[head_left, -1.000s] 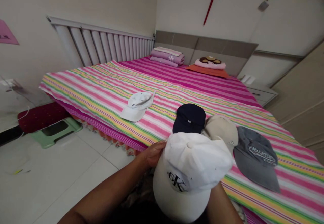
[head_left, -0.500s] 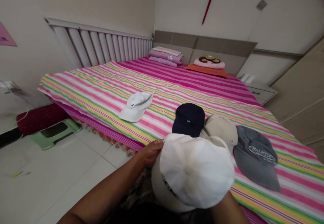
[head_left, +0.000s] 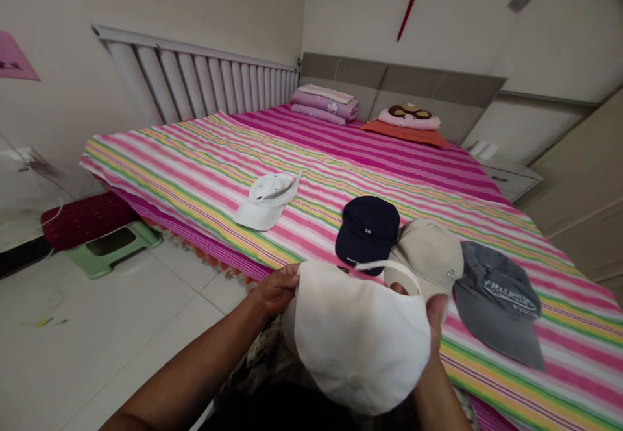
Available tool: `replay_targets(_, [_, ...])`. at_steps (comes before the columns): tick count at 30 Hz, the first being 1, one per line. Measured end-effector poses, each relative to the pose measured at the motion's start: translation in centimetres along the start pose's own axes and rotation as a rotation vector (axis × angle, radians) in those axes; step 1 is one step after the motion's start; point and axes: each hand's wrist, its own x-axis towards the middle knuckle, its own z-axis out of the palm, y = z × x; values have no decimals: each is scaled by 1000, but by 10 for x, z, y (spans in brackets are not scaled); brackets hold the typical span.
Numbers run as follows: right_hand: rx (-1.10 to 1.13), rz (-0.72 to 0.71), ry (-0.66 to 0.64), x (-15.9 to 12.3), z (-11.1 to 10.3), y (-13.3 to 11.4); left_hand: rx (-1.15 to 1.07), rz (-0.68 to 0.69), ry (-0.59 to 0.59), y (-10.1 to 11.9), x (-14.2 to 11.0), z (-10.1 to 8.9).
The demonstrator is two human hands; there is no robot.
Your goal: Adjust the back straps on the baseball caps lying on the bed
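Between my two hands is a white baseball cap (head_left: pixel 360 333), held over the near edge of the bed with its back strap toward the far side. My left hand (head_left: pixel 280 290) pinches the cap's left edge. At the right edge, my right hand (head_left: pixel 435 317) grips it near the strap, some fingers showing through the opening. Just beyond lie a navy cap (head_left: pixel 367 226), a beige cap (head_left: pixel 431 252) and a grey cap (head_left: pixel 499 295) with lettering, side by side. Farther left on the bed rests another white cap (head_left: pixel 267 200), its strap side up.
A striped sheet (head_left: pixel 195 171) covers the bed. Folded purple bedding (head_left: pixel 324 105) and a pink pillow-like bundle (head_left: pixel 409 119) sit by the headboard (head_left: pixel 438 87). A radiator (head_left: pixel 195 77) runs along the left wall. On the tiled floor stands a green stool (head_left: pixel 114 249).
The held white cap has turned so its back strap now shows at the far side. My right hand, hidden before, has come into sight on its right edge.
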Motion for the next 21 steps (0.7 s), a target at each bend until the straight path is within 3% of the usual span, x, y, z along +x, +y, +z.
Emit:
replay_targets(4, [372,128,24,20,-9,27,-5,-30,-16,4,-4,6])
replay_targets(11, [528,168,-182,5,-4,16,296,-146,-25,36,-1,40])
replay_targets(16, [518,124,-281,2,-7,11,409,-140,9,47,2,64])
replay_targets(21, [403,41,-337,4,-9,-5,426,-119,21,47,3,74])
